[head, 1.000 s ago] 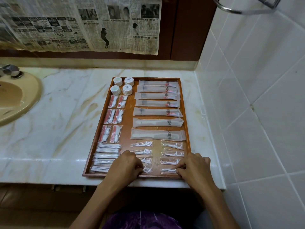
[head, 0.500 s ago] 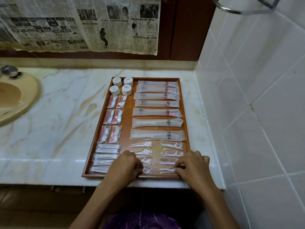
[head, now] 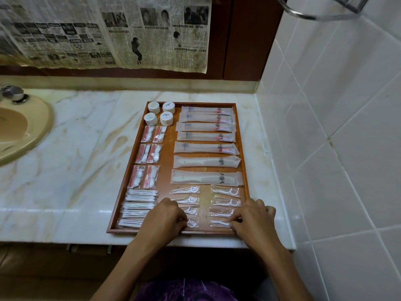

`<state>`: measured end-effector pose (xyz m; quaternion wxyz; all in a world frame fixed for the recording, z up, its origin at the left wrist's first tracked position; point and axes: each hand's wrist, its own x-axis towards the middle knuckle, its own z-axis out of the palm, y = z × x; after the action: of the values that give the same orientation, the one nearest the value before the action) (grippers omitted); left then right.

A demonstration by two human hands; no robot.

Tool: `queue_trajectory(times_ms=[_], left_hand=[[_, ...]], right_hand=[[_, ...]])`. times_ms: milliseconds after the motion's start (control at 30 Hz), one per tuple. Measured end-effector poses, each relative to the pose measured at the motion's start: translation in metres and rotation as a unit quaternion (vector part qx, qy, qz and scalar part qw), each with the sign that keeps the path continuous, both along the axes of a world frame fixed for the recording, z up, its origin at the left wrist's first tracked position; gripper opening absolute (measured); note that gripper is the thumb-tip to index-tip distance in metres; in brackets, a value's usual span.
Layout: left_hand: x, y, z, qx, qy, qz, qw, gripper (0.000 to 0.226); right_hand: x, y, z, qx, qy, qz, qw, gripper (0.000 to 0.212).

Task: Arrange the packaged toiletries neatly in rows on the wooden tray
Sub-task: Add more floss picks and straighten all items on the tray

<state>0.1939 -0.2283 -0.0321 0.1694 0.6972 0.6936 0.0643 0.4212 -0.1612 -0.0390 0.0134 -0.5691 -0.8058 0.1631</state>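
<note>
The wooden tray [head: 167, 170] lies lengthwise on the marble table [head: 76, 159], close against the tiled wall [head: 336, 148] at 3 o'clock, with its near rim at the table's front edge. On the tray, four round white containers [head: 161, 114] sit in a two-by-two block at the 11 o'clock corner; below them run three pairs of red-and-white sachets [head: 149, 157], and at 7 o'clock a stack of wrapped cotton swabs [head: 138, 206]. Down the right side, from 1 o'clock toward the middle, seven long translucent packets [head: 206, 148] lie crosswise one under another, the lower ones slightly askew. Near the front rim are two columns of bagged floss picks [head: 225, 202]. The left hand [head: 163, 216] rests over the lower part of the left floss column, fingers curled, fingertips at the lowest floss bag [head: 192, 223]; whether it truly pinches the bag cannot be told. The right hand [head: 252, 218] sits at the 5 o'clock corner, fingers bent, its fingertips pinching the end of the lowest bag in the right column [head: 219, 223]. A beige sink [head: 41, 131] with a metal tap [head: 13, 93] lies at 9 o'clock, and a newspaper sheet [head: 108, 33] hangs on the wall at 12 o'clock.
</note>
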Motion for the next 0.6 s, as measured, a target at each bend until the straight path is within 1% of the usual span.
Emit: queue_trajectory(times_ms=[400,600], left_hand=[[-0.0015,0.0,-0.0018,0.0,-0.017,-0.002,1.0,0.016],[-0.0037,0.0013,-0.0047,0.01,-0.017,-0.004,1.0,0.016]], right_hand=[[0.0026,0.0016,-0.0011,-0.012,0.022,-0.006,1.0,0.011],[0.0044,0.0037,-0.0035,-0.017,0.034,-0.013,0.999,0.015]])
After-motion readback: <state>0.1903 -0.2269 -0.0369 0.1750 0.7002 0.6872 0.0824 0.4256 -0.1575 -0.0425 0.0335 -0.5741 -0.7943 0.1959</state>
